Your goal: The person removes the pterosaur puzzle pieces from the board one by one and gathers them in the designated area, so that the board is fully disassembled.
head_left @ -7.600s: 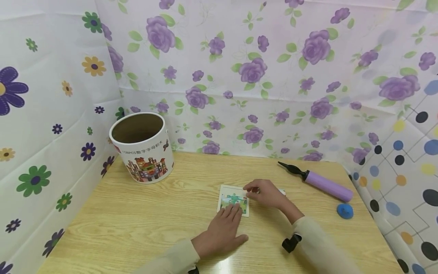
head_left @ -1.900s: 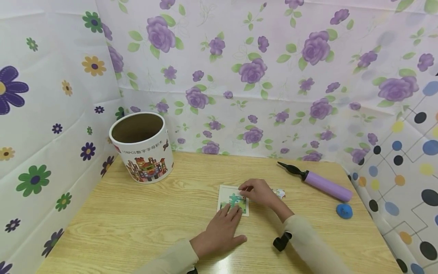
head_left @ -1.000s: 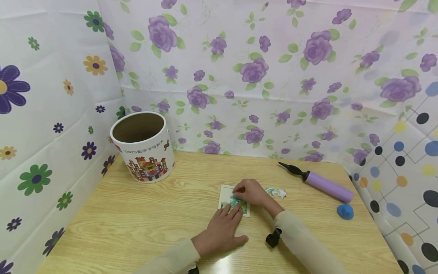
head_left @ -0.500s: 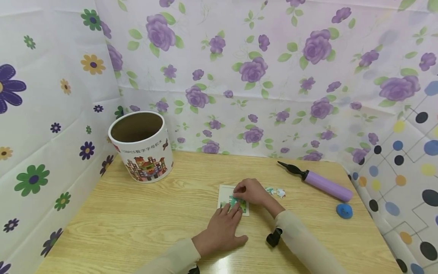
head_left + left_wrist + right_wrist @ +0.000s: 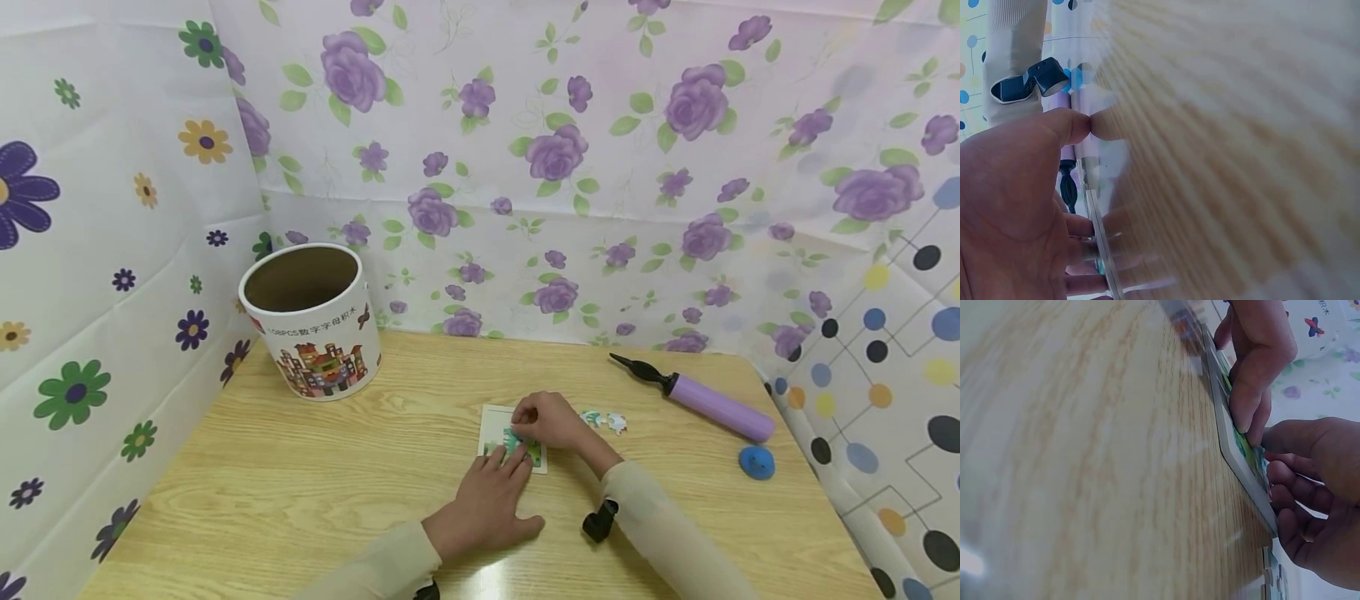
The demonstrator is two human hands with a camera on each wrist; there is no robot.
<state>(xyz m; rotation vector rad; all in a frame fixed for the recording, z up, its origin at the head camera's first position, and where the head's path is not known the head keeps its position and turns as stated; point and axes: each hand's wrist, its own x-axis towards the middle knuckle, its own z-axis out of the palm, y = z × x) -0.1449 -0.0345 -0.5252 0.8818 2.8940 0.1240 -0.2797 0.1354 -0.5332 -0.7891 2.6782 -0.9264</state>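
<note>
A small jigsaw puzzle in a pale frame (image 5: 491,417) lies on the table, showing a green and teal picture. My left hand (image 5: 483,504) lies over its near edge, straight fingers resting on the picture and thumb spread out on the table. At the upper right of the puzzle, my right hand (image 5: 551,419) pinches a puzzle piece, mostly hidden, between thumb and index finger. In the right wrist view those fingertips are right at the puzzle surface, beside the left fingers (image 5: 1250,394). Loose puzzle pieces (image 5: 617,423) lie just right of the right hand.
A white bucket (image 5: 322,350) with printed blocks stands at the back left. A purple hand pump (image 5: 716,406) with a black nozzle lies at the right, and a blue round object (image 5: 757,462) sits near it. Floral cloth (image 5: 480,167) hangs behind the table.
Over the earlier frames my right hand has moved left across the puzzle, uncovering loose pieces at its right. In the last half second both hands stay nearly still.
</note>
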